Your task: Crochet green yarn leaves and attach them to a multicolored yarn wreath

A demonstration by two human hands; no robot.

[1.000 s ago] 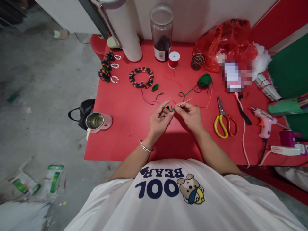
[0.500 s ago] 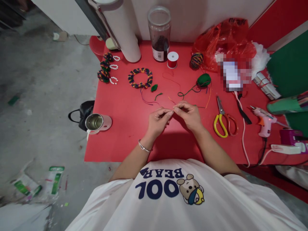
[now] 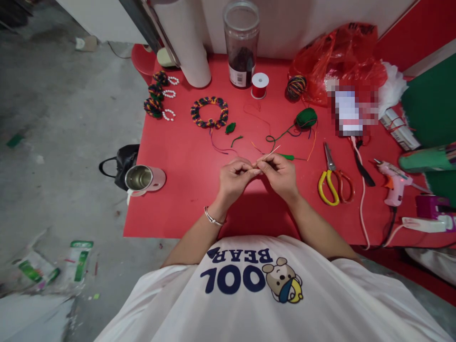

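My left hand (image 3: pixel 237 180) and my right hand (image 3: pixel 280 175) meet fingertip to fingertip above the table, both closed in a pinch. A thin, straight, pale strand (image 3: pixel 273 151) slants up and right out of my right fingers; whether it is wire or thread I cannot tell. What my left fingertips pinch is hidden. Just beyond my right hand lies a thin tool with a green handle (image 3: pixel 287 157), perhaps a crochet hook. Behind the hands are a multicoloured crocheted ring (image 3: pixel 223 114), a small green knitted piece (image 3: pixel 230 128) and a green yarn ball (image 3: pixel 306 118).
Yellow-and-red-handled scissors (image 3: pixel 329 180) and a pink glue gun (image 3: pixel 394 180) lie to the right. A metal-lined mug (image 3: pixel 155 179) stands at the left edge. Along the back are a clear jar (image 3: pixel 241 47), a red thread spool (image 3: pixel 260 86) and a red plastic bag (image 3: pixel 338 61).
The pale strand now sticks out clearly above my right fingers, and more of the green handle shows. My hands stay pinched together; the view has shifted slightly.
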